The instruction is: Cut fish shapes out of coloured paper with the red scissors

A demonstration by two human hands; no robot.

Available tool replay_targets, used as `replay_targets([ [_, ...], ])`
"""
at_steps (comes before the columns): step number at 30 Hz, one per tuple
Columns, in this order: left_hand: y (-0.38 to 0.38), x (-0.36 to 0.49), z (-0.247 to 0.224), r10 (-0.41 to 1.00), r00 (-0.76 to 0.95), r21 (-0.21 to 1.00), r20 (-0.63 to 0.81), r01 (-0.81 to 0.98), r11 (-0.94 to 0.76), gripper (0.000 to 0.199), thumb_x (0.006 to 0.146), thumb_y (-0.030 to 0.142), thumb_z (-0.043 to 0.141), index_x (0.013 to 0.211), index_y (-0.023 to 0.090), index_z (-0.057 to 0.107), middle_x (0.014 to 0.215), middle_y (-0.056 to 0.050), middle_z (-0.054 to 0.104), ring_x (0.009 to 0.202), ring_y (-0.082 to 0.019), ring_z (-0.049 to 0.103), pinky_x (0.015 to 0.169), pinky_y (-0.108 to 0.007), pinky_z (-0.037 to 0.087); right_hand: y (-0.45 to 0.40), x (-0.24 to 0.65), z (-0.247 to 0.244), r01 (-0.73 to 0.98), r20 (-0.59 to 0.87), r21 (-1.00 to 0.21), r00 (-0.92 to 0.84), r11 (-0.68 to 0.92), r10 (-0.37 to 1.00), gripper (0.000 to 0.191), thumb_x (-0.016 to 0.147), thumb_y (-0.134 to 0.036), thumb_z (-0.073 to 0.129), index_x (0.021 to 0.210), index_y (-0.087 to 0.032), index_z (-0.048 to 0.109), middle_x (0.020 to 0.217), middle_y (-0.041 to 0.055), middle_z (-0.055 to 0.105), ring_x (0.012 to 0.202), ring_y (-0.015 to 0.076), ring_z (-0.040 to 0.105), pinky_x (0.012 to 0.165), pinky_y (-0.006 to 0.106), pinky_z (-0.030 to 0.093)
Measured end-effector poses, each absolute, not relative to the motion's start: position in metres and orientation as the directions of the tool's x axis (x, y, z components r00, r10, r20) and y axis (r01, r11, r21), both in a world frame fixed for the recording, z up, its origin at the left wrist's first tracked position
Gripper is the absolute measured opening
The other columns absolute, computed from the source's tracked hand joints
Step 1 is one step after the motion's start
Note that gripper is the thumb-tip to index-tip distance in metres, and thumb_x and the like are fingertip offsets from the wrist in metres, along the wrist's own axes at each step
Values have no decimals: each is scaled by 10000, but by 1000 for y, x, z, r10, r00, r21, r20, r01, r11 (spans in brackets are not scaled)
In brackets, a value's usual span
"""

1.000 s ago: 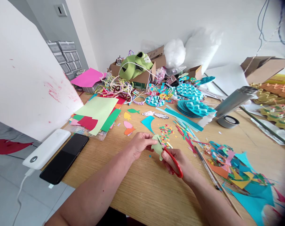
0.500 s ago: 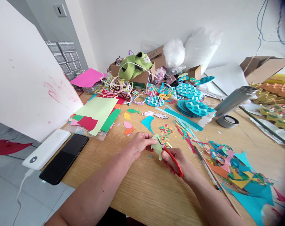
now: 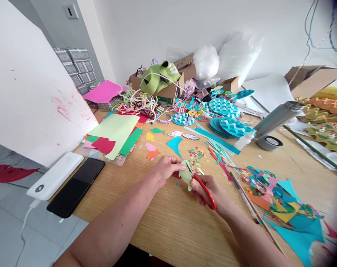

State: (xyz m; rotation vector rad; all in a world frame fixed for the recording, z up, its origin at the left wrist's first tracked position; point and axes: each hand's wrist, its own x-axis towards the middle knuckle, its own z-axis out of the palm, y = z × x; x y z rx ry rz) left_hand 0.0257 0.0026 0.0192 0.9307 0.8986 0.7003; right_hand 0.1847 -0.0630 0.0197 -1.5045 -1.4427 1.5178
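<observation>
Between thumb and fingers, my left hand (image 3: pixel 168 170) pinches a pale green paper piece (image 3: pixel 186 178) above the table. My right hand (image 3: pixel 206 189) is closed on red-handled scissors (image 3: pixel 209 193), whose blades lie across the paper. Just beyond my hands is a scatter of small coloured paper bits (image 3: pixel 195 155). Several cut-out paper fish lie farther back, among them a green fish (image 3: pixel 157 131), a yellow fish (image 3: pixel 150 137) and an orange fish (image 3: pixel 153 154). Two drawn fish sit beside a blue paper scrap (image 3: pixel 174 145).
Coloured paper sheets (image 3: pixel 113 129) are stacked at left, near a black phone (image 3: pixel 76 187) and a white power bank (image 3: pixel 55 174). On the right are a pen (image 3: pixel 248 204), a thin stick, paper scraps (image 3: pixel 293 211) and a steel flask (image 3: pixel 280 118). Blue wavy discs (image 3: pixel 226 128) stand behind.
Almost nothing differs. The pale green paper and the scissors have shifted very slightly in my hands, and both hands keep their hold.
</observation>
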Motion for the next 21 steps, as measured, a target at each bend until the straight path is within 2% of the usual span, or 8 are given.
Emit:
replay_targets([
  [8,3,25,19,823,461,895,-331,-122,428,236,526,298,733,642,111,646,579,-6,588,512,-88,503,547,-239,419,-64,186,21,273,-318,-929,-246,-250,916,480,672,-618,671,637,-149,572,452,-67,407,368,71,392,369,195,292],
  [21,3,25,18,824,457,892,-334,-129,433,257,535,307,754,667,109,657,603,-11,600,523,-90,515,560,-247,428,-63,185,23,273,-312,-929,-210,-251,927,492,682,-624,661,566,-178,489,419,-69,402,339,60,367,349,190,249],
])
